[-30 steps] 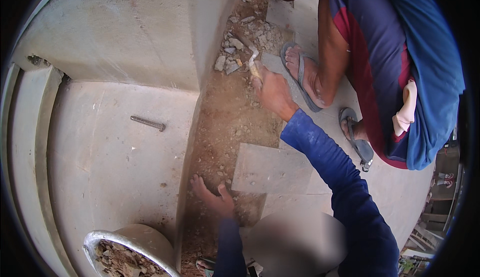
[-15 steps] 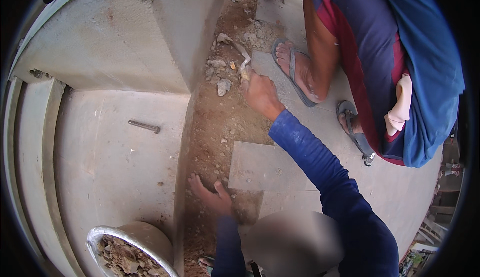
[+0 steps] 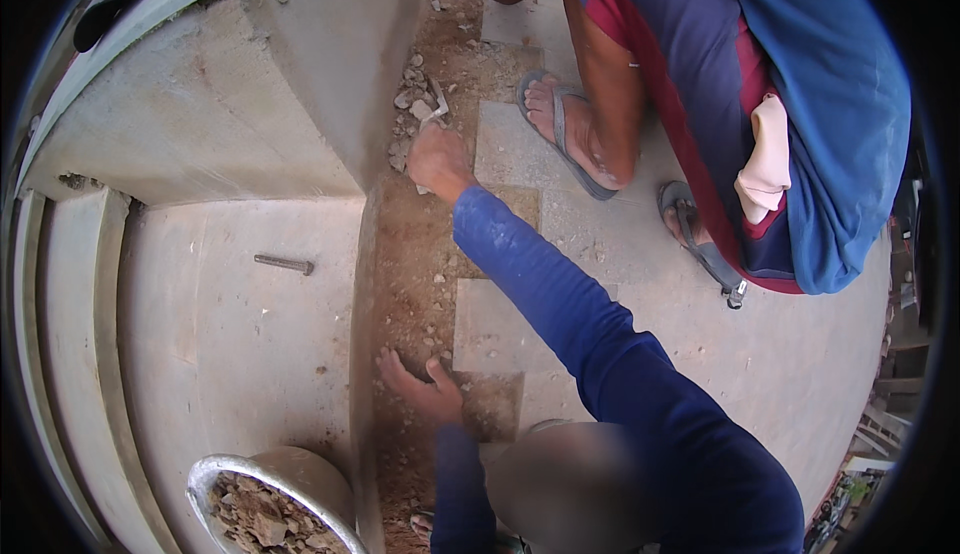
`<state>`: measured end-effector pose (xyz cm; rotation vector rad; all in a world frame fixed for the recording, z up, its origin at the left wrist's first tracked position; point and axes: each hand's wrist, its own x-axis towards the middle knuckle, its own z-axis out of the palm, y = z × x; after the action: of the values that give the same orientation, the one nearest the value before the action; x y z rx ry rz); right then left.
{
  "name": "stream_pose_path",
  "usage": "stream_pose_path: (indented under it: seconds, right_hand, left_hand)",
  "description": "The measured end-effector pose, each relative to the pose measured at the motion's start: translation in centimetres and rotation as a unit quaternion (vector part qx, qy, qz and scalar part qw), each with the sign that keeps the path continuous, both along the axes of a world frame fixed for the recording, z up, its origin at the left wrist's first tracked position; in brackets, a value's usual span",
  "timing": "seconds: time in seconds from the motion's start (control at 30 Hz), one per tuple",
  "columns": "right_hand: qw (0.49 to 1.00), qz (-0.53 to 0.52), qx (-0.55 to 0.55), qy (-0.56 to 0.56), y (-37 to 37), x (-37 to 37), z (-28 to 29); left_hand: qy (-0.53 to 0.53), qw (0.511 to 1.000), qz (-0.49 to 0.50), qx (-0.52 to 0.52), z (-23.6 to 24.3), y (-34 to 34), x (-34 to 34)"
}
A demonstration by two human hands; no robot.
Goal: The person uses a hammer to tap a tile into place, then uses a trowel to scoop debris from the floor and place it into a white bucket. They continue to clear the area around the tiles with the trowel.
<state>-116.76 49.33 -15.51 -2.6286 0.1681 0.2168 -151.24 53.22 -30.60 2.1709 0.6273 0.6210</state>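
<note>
My right hand [image 3: 440, 157] is closed round a hand tool with a pale, bent metal neck [image 3: 437, 100]. Its working end lies among rubble, so its exact kind is unclear. Grey stone lumps [image 3: 408, 97] lie beside the tool, close to the wall's foot. My left hand [image 3: 422, 386] is spread out, holding nothing, over the strip of brown soil [image 3: 405, 299] between the low ledge and the floor tiles. Whether its palm touches the soil cannot be told.
A bucket [image 3: 325, 479] of broken rubble stands at the lower left. A metal bolt [image 3: 284, 264] lies on the concrete ledge [image 3: 240, 324]. Another person's sandalled foot [image 3: 550, 119] rests on the tiles at the upper right. A blurred patch hides the lower middle.
My right hand has moved left with the tool, into the rubble by the wall. My left hand keeps its place and stays spread. The view has shifted slightly.
</note>
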Motion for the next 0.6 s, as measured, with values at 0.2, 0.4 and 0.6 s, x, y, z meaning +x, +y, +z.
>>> stream_pose_path:
  seconds: [0.2,0.4,0.6]
  right_hand:
    - [0.991,-0.100,0.023,-0.081,-4.0,3.9,-0.6]
    - [0.990,0.080,-0.100,-0.059,-2.5,2.4,-2.9]
    - [0.988,0.072,-0.056,-0.128,-6.7,7.3,-1.0]
  left_hand:
    - [0.014,1.000,0.002,-0.005,0.3,-0.7,0.1]
    - [0.030,1.000,-0.002,0.008,0.7,0.1,0.0]
    - [0.032,0.999,0.002,-0.007,0.7,-0.9,0.1]
